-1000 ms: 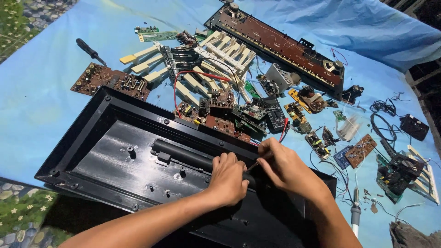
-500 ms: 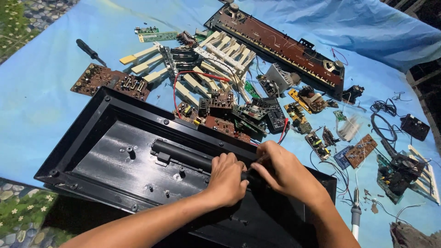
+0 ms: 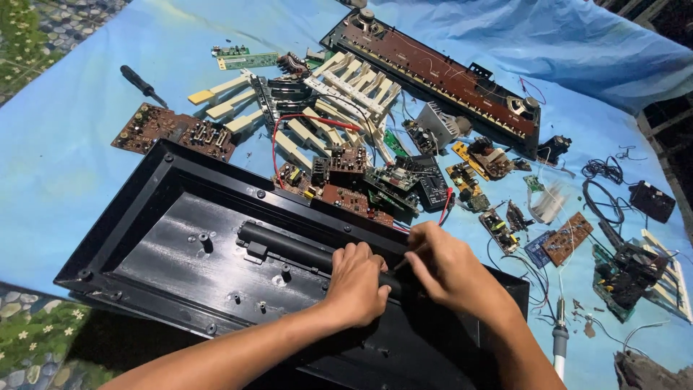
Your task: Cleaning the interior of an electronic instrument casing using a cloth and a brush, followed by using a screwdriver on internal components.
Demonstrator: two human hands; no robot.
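Both hands (image 3: pixel 393 278) atop black tube (image 3: pixel 289 249), in casing (image 3: pixel 144 238).

A wrinkled blue plastic sheet (image 3: pixel 65 166) covers the ground. On it lie a black-handled screwdriver (image 3: pixel 142 84), a brown circuit board (image 3: pixel 173 130) crowded with small parts, and loose cream-coloured keyboard keys (image 3: pixel 216 92). Farther back sits a long reddish-brown circuit panel in a black frame (image 3: pixel 440 68) — a finned grey metal heat sink (image 3: pixel 442 123) just before it. Coiled black wires (image 3: pixel 603 172) lie well apart, at the right.
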